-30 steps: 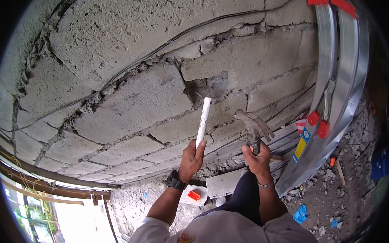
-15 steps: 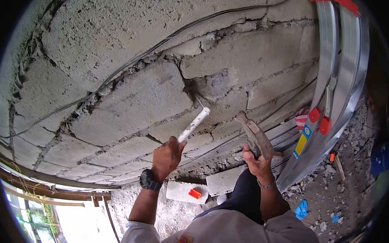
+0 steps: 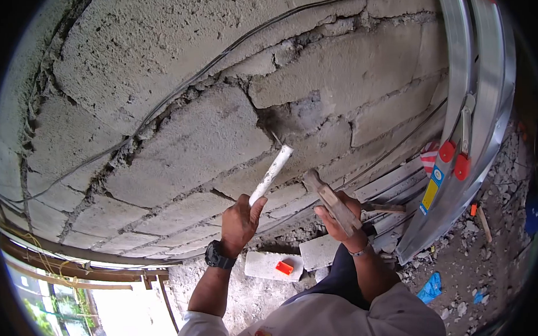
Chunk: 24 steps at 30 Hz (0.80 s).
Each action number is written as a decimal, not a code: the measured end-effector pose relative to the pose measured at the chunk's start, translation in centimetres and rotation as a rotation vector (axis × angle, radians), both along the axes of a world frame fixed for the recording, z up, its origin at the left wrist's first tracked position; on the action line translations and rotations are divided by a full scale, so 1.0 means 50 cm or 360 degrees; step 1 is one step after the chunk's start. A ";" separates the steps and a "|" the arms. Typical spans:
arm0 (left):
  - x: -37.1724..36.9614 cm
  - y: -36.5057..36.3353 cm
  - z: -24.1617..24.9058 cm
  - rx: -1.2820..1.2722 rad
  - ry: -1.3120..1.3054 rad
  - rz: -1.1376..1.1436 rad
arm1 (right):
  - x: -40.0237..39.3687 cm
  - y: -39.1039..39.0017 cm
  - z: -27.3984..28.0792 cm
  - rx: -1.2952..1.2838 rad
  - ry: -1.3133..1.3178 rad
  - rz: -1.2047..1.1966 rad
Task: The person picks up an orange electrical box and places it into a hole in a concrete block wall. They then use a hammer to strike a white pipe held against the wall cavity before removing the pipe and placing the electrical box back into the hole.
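My left hand [image 3: 238, 223], wearing a dark watch [image 3: 219, 255], is wrapped round the lower end of a chisel with a white tube handle [image 3: 272, 174]. Its thin metal tip points up into a rough recess [image 3: 297, 116] in the block wall [image 3: 185, 141]. To the right, my right hand [image 3: 345, 218] is closed round a worn hammer [image 3: 331, 201]. The hammer's head slants up toward the chisel, apart from it, and a stick-like wooden handle shows right of the hand. Some of the right hand's fingers are hidden behind the hammer.
An aluminium ladder [image 3: 457, 132] leans at the right. A black cable [image 3: 218, 60] runs across the wall. Below lie pale blocks [image 3: 257, 266], one with an orange piece [image 3: 284, 267] on it. Rubble [image 3: 462, 268] and a blue plastic scrap [image 3: 430, 288] lie on the ground.
The hammer has moved left, closer to the chisel, and its head has turned. My left hand keeps its hold on the chisel at the recess. The whole view has shifted slightly.
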<state>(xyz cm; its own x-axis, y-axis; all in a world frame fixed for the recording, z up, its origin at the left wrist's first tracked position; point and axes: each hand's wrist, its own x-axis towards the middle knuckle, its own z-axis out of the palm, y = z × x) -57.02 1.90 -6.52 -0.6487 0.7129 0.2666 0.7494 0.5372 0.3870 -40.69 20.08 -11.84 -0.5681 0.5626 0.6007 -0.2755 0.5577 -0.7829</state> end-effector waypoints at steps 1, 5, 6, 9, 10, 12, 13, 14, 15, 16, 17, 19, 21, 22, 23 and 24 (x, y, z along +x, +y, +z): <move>0.009 0.001 -0.002 0.0043 -0.0108 0.0021 | -0.008 -0.003 -0.004 -0.0018 0.0053 0.0003; 0.022 0.015 -0.015 0.0217 -0.0122 -0.0014 | -0.006 -0.010 0.013 -0.0089 0.0049 0.0034; 0.030 0.019 -0.013 0.0222 -0.0123 -0.0013 | -0.005 -0.009 0.023 -0.0063 0.0057 0.0016; 0.062 0.032 -0.015 0.0374 -0.0492 0.0014 | -0.005 0.004 0.059 -0.0060 0.0077 -0.0040; 0.070 0.039 -0.017 0.0375 -0.0493 0.0017 | -0.007 0.009 0.066 -0.0086 0.0084 -0.0078; 0.090 0.056 -0.012 0.0531 -0.1137 0.0010 | -0.029 0.021 0.044 -0.0061 0.0146 -0.0160; 0.107 0.070 0.029 0.0498 -0.1351 0.0037 | -0.043 0.025 0.035 -0.0291 0.0098 -0.0098; 0.114 0.079 0.035 0.0500 -0.1350 0.0036 | -0.056 0.032 0.037 -0.0519 0.0051 -0.0037; 0.120 0.086 0.040 0.0502 -0.1426 0.0039 | -0.067 0.049 0.086 -0.0251 -0.0048 -0.0125; 0.124 0.091 0.043 0.0502 -0.1504 0.0041 | -0.073 0.063 0.082 -0.0246 -0.0047 -0.0129; 0.119 0.096 0.036 0.0485 -0.1470 0.0021 | -0.077 0.078 0.066 -0.0324 -0.0226 -0.0053; 0.120 0.103 0.038 0.0545 -0.1560 -0.0005 | -0.073 0.083 0.076 -0.0482 -0.0280 0.0023; 0.127 0.103 0.037 0.0592 -0.1671 0.0007 | -0.042 0.075 0.126 -0.0728 -0.0109 0.0128; 0.131 0.107 0.043 0.0722 -0.1802 -0.0014 | -0.027 0.069 0.154 -0.0971 0.0072 0.0221; 0.134 0.112 0.052 0.0858 -0.1925 -0.0042 | -0.028 0.075 0.166 -0.0912 0.0342 0.0262; 0.138 0.117 0.063 0.0863 -0.1925 -0.0041 | -0.036 0.077 0.175 -0.0910 0.0341 0.0266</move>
<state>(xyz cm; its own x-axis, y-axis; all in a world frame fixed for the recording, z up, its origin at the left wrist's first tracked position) -50.12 7.74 -3.36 -0.6653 0.7156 -0.2129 -0.2097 0.0947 0.9732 -42.47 23.95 -3.08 -0.5765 0.7422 0.3416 -0.5064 0.0036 -0.8623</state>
